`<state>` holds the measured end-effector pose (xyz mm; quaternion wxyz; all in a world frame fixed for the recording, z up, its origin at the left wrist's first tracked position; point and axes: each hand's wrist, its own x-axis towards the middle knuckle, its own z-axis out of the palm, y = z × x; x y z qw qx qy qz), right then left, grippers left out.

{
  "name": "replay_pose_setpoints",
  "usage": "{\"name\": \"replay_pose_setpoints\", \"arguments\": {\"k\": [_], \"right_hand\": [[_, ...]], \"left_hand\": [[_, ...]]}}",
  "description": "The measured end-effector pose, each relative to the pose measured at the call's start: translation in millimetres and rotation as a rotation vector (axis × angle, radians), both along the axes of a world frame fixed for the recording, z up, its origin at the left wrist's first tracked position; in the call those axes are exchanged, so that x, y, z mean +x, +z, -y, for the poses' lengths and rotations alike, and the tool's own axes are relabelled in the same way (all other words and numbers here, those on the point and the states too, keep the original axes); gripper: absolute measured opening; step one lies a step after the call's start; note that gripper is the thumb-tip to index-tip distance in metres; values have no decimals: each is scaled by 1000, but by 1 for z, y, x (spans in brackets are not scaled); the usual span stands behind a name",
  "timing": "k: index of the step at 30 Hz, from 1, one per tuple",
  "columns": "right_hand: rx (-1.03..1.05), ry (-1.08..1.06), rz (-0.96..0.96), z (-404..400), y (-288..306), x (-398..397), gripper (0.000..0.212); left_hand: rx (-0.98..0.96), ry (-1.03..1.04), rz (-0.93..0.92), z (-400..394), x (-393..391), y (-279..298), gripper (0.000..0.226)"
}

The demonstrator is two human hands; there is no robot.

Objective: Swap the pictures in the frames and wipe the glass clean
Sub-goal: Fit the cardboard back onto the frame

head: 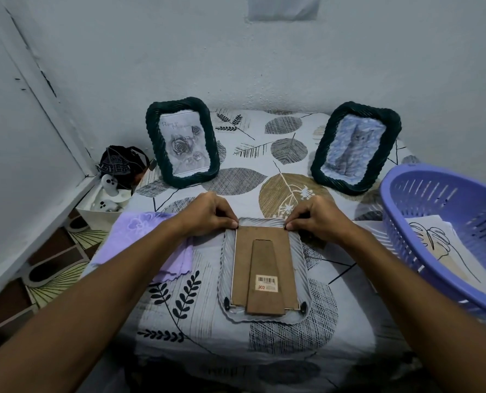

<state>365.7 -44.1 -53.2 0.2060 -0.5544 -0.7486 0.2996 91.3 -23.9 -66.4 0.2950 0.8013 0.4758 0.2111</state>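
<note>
A pale ribbed frame (304,268) lies face down in the middle of the table, its brown backing board (241,268) with a barcode sticker facing up. My left hand (207,215) pinches the board's far left corner. My right hand (318,218) pinches the far right corner. Two dark green frames stand at the back: one with a rose picture (182,143) on the left, one with a cat picture (355,147) on the right. A lilac cloth (139,236) lies under my left forearm.
A purple plastic basket (448,222) holding sheets with a leaf drawing sits at the right edge. A leaf-patterned tablecloth (264,165) covers the table. On the left, below the table, a white box (94,205) holds small items and a dark bag.
</note>
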Motion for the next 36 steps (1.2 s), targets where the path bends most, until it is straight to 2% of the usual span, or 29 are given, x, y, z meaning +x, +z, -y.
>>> {"name": "replay_pose_setpoints", "arguments": {"k": [9, 12, 15, 19, 24, 32, 36], "right_hand": [[23, -22, 23, 0, -1, -3, 13], [39, -39, 35, 3, -1, -4, 8], [53, -72, -3, 15, -1, -7, 7], [167, -190, -80, 57, -4, -16, 16], [266, -266, -62, 122, -18, -23, 16], [292, -359, -47, 185, -39, -35, 27], [342, -413, -91, 197, -43, -41, 31]], "left_hand": [[-4, 65, -17, 3, 5, 1, 6], [-4, 92, -35, 6, 6, 4, 6], [79, 154, -58, 17, 11, 3, 6], [226, 307, 33, 60, 17, -6, 11], [311, 351, 118, 134, 18, -17, 9], [321, 429, 150, 192, 23, -33, 50], [264, 450, 213, 200, 23, -37, 58]]}}
